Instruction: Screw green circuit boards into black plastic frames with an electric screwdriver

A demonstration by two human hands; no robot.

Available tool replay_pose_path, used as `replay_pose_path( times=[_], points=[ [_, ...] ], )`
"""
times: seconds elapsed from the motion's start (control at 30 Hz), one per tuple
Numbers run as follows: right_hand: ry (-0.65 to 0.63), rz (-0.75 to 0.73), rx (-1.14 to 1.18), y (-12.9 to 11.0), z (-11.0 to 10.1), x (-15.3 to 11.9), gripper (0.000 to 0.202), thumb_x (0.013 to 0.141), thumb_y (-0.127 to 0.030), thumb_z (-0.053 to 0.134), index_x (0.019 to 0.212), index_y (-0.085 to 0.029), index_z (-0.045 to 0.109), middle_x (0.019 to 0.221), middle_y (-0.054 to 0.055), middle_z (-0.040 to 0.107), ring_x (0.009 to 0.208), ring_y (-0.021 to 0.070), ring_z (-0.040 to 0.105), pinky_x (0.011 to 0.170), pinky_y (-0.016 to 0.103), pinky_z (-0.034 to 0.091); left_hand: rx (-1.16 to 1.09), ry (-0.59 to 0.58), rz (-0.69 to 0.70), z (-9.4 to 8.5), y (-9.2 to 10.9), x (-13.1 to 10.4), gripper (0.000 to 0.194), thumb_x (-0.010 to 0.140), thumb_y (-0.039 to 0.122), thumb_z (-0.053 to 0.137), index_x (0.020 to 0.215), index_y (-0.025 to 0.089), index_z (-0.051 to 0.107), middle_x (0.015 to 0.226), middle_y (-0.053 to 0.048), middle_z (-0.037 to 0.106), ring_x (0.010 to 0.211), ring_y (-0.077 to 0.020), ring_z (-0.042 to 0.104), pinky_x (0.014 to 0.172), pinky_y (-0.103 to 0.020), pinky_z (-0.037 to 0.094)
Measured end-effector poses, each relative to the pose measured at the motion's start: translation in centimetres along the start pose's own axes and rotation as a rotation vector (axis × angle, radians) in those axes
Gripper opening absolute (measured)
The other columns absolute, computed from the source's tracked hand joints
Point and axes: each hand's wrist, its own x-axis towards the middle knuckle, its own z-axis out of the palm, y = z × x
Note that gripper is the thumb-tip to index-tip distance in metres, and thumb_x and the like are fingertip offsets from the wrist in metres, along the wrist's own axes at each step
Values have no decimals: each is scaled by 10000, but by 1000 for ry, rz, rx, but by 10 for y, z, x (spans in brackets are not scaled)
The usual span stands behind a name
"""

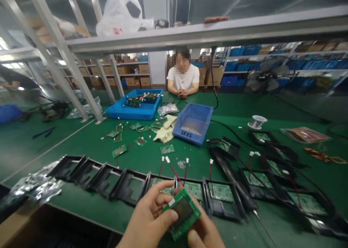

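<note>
— Entry: one circuit board (187, 225), green, dark display (185, 211). Where do we list it?
— Between our left hand (153, 213) and our right hand (205, 231), tilted, in front of the black frames (123, 184). The left pinches it, thumb over the display's margin; the right closes on its lower right edge, fingers mostly hidden.
— Handling, as we judge it?
— Light, stiff; display fragile, probably slick. Best hold: opposite bare edges, thumbs off the display, no bending.

On my feed, just nearer than the row of black frames (125, 181), I see a left hand (150, 215) and a right hand (205, 228). Both are bare, with short, rounded thumbnails (173, 214).
</note>
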Motion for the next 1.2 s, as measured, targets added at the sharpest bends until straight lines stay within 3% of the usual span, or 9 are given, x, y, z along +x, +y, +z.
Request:
replay_pose_path(
  times=[0.1,0.2,0.3,0.37,0.47,0.63,0.87,1.03,1.2],
  points=[
    [-64,91,280,-13,-7,7,738,783,-772,589,1276,-227,653,1227,160,676,1140,318,655,892,405,574,-100,9,-114,14,10,-4,624,777,621,741,1247,232,609,900,-80,748,761,-218,719,597,-256,552],
    [-64,199,510,-24,-5,8,800,671,-767,711,1258,-225,661,1363,170,598,1230,336,598,945,406,544,-42,28,-175,16,15,-11,611,788,584,750,1278,250,602,920,-62,744,783,-218,708,648,-281,552],
    [-67,260,622,-25,2,4,765,654,-678,796,1268,-244,652,1351,155,614,1224,328,604,985,413,524,306,248,49,11,17,-19,453,819,477,762,1221,301,652,1039,-49,723,924,-228,675,847,-351,532],
    [-59,265,618,-22,7,1,686,678,-595,829,1253,-259,665,1296,137,656,1204,312,621,1006,409,514,519,326,231,7,19,-21,257,845,409,751,1081,317,708,1015,-23,705,932,-210,648,862,-333,509],
    [-60,229,592,-18,11,0,559,698,-498,855,1198,-302,702,1219,91,701,1154,273,655,999,364,523,602,218,327,5,23,-22,151,879,409,716,983,299,713,920,-3,688,875,-185,630,780,-280,498],
    [-109,201,542,-19,12,3,521,699,-466,865,1188,-396,701,1191,26,714,1129,222,667,970,283,529,547,140,238,0,26,-22,176,865,412,732,909,245,695,878,-8,655,872,-188,602,783,-280,469],
    [-251,232,386,-20,7,5,562,686,-567,836,1197,-372,704,1211,50,706,1129,257,658,950,316,539,467,103,107,-10,22,-29,123,808,259,798,813,217,683,850,6,620,846,-176,576,761,-269,430],
    [-326,255,331,-21,11,6,607,697,-598,814,1225,-322,696,1226,80,694,1151,283,640,968,358,529,430,63,144,-16,21,-31,267,866,400,737,711,197,656,795,4,612,823,-169,571,757,-270,419],
    [-417,343,446,-22,20,6,711,691,-670,776,1262,-258,674,1322,131,640,1193,308,626,980,384,530,463,82,250,-23,17,-36,363,901,517,639,727,199,646,794,0,596,808,-152,574,739,-248,440]
  ],
)
